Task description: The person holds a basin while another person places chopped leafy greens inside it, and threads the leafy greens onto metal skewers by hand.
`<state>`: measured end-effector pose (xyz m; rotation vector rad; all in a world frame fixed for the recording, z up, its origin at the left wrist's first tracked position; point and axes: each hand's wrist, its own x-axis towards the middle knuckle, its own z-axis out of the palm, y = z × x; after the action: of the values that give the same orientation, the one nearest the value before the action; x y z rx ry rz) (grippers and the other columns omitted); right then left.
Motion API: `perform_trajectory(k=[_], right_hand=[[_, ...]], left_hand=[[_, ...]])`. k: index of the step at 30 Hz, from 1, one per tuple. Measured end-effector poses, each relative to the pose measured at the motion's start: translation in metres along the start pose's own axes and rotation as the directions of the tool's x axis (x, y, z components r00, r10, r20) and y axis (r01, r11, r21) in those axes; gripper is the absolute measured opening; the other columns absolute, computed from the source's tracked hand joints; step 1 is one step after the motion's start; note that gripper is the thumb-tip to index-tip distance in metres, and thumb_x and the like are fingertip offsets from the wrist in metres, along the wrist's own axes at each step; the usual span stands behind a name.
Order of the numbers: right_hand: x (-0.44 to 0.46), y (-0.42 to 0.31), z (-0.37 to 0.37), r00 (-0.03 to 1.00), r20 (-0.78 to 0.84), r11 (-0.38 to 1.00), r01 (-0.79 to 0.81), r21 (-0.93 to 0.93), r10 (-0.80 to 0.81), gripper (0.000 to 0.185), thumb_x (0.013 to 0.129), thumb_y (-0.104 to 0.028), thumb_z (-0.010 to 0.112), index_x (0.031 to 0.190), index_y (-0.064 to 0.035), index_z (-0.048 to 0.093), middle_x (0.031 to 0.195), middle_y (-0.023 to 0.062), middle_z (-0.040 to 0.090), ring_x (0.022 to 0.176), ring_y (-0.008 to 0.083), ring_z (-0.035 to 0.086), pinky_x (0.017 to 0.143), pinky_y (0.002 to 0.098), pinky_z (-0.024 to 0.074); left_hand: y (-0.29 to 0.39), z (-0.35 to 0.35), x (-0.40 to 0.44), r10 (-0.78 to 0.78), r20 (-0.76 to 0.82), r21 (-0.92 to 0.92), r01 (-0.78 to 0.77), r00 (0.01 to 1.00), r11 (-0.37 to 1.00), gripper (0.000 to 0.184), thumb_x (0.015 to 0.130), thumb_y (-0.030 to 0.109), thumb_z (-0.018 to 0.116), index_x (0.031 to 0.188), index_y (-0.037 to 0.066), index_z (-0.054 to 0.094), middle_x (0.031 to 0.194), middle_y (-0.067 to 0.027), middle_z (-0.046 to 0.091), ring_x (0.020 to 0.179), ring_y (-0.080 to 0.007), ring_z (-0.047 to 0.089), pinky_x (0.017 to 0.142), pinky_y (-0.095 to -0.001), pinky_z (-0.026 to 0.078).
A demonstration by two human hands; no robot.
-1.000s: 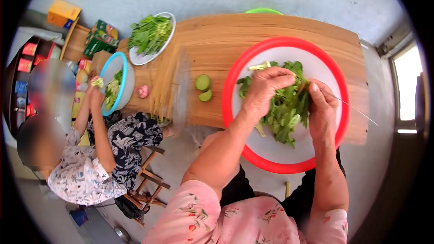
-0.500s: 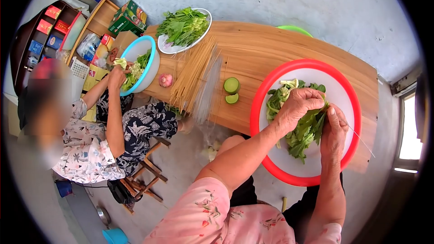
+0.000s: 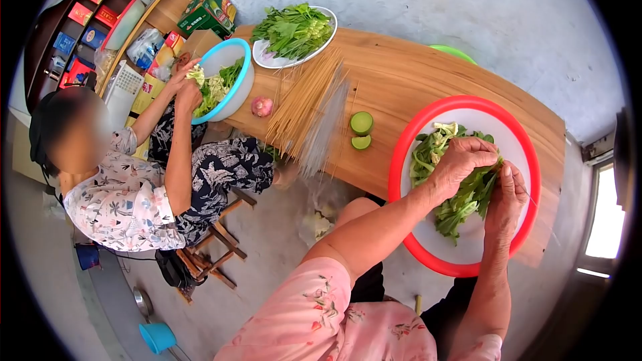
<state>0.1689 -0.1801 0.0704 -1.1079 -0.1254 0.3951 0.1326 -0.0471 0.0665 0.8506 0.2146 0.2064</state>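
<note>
Both my hands work above a red-rimmed white basin (image 3: 398,174) of leafy greens (image 3: 473,194). My left hand (image 3: 461,166) is closed, thumb and fingers pinching a green leaf. My right hand (image 3: 506,206) is closed close beside it, fingertips almost touching the left ones. From its fingers a thin skewer (image 3: 529,194) juts out to the right, only faintly visible; leaves hang below the fingertips. How far the skewer goes into the leaf is hidden by the fingers. Pale, curled greens (image 3: 428,150) lie at the basin's left side.
Bamboo skewers (image 3: 307,97) and clear thin sticks (image 3: 324,130) lie on the wooden table (image 3: 394,60). Nearby are a cut green vegetable (image 3: 362,123), an onion (image 3: 262,106) and a plate of greens (image 3: 332,23). At left, a seated person (image 3: 127,204) handles greens over a blue-rimmed basin (image 3: 249,77).
The view has shifted, so the scene sits farther right. My hands stay pinched together over the basin, and less of the skewer shows. The other person's head and hands have moved slightly.
</note>
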Motion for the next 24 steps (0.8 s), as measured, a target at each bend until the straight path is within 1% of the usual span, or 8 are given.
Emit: perform_trajectory(k=[4, 7, 11, 12, 14, 17, 21, 24], right_hand=[[-0.005, -0.003, 0.003, 0.999, -0.034, 0.999, 0.026, -0.034, -0.027, 0.017, 0.086, -0.012, 0.060, 0.098, 0.0000, 0.062, 0.089, 0.0051, 0.063, 0.081, 0.0116, 0.057, 0.075, 0.0234, 0.0451], [-0.009, -0.003, 0.000, 0.999, 0.004, 0.998, 0.044, -0.052, -0.044, 0.018, 0.086, -0.013, 0.060, 0.098, 0.0001, 0.063, 0.089, 0.0049, 0.063, 0.082, 0.0113, 0.056, 0.076, 0.0232, 0.0447], [-0.011, -0.006, -0.003, 0.995, 0.040, 0.983, 0.092, -0.158, -0.087, 0.019, 0.087, -0.013, 0.058, 0.100, 0.0006, 0.063, 0.090, 0.0053, 0.063, 0.083, 0.0114, 0.056, 0.076, 0.0227, 0.0441], [-0.012, -0.008, -0.001, 0.995, 0.053, 0.984, 0.097, -0.147, -0.090, 0.019, 0.087, -0.013, 0.058, 0.100, 0.0006, 0.063, 0.090, 0.0053, 0.063, 0.083, 0.0114, 0.056, 0.076, 0.0227, 0.0441], [-0.014, -0.011, -0.004, 0.991, 0.045, 0.962, 0.133, -0.238, -0.126, 0.020, 0.087, -0.013, 0.058, 0.100, 0.0008, 0.063, 0.090, 0.0055, 0.063, 0.082, 0.0112, 0.056, 0.076, 0.0226, 0.0445], [-0.016, -0.010, -0.005, 0.996, 0.008, 0.971, 0.088, -0.221, -0.088, 0.020, 0.087, -0.014, 0.058, 0.100, 0.0009, 0.063, 0.089, 0.0056, 0.063, 0.082, 0.0110, 0.057, 0.075, 0.0224, 0.0451], [-0.017, -0.010, -0.002, 0.996, -0.002, 0.971, 0.086, -0.223, -0.089, 0.020, 0.087, -0.014, 0.058, 0.100, 0.0008, 0.063, 0.089, 0.0055, 0.063, 0.081, 0.0107, 0.057, 0.073, 0.0225, 0.0457], [-0.014, -0.006, -0.004, 0.995, 0.011, 0.981, 0.102, -0.164, -0.102, 0.020, 0.087, -0.015, 0.058, 0.099, 0.0003, 0.063, 0.090, 0.0056, 0.063, 0.081, 0.0112, 0.057, 0.073, 0.0228, 0.0459]], left_hand=[[-0.003, 0.004, -0.006, 0.014, 0.015, 0.015, -0.014, 1.000, 1.000, 0.012, 0.076, 0.009, 0.065, 0.083, -0.001, 0.066, 0.091, -0.0078, 0.063, 0.087, -0.0126, 0.058, 0.082, -0.0264, 0.045], [-0.004, 0.004, -0.009, 0.015, 0.024, -0.018, -0.014, 1.000, 1.000, 0.012, 0.077, 0.009, 0.065, 0.083, -0.001, 0.066, 0.090, -0.0074, 0.063, 0.086, -0.0122, 0.058, 0.082, -0.0257, 0.045], [-0.003, 0.004, -0.013, -0.010, 0.022, -0.045, 0.011, 1.000, 0.999, 0.012, 0.076, 0.009, 0.065, 0.084, -0.001, 0.065, 0.090, -0.0070, 0.063, 0.085, -0.0117, 0.057, 0.081, -0.0253, 0.045], [0.000, 0.005, -0.016, 0.026, 0.024, -0.015, -0.025, 0.999, 1.000, 0.012, 0.076, 0.009, 0.065, 0.084, -0.001, 0.065, 0.090, -0.0070, 0.063, 0.085, -0.0113, 0.057, 0.081, -0.0251, 0.044], [0.000, 0.007, -0.019, 0.019, 0.015, -0.024, -0.019, 1.000, 1.000, 0.012, 0.076, 0.010, 0.065, 0.083, -0.001, 0.065, 0.090, -0.0069, 0.063, 0.085, -0.0112, 0.057, 0.081, -0.0250, 0.044], [0.000, 0.007, -0.019, -0.005, 0.006, -0.059, 0.006, 1.000, 0.998, 0.013, 0.077, 0.010, 0.065, 0.084, 0.000, 0.065, 0.089, -0.0064, 0.063, 0.085, -0.0111, 0.057, 0.081, -0.0248, 0.044], [-0.001, 0.007, -0.018, -0.006, 0.002, -0.088, 0.006, 1.000, 0.996, 0.012, 0.077, 0.010, 0.065, 0.084, 0.000, 0.064, 0.087, -0.0057, 0.063, 0.086, -0.0110, 0.057, 0.081, -0.0247, 0.044], [-0.002, 0.008, -0.017, -0.006, 0.011, -0.098, 0.007, 1.000, 0.995, 0.012, 0.077, 0.010, 0.065, 0.084, 0.000, 0.064, 0.086, -0.0054, 0.063, 0.085, -0.0109, 0.057, 0.081, -0.0245, 0.044]])
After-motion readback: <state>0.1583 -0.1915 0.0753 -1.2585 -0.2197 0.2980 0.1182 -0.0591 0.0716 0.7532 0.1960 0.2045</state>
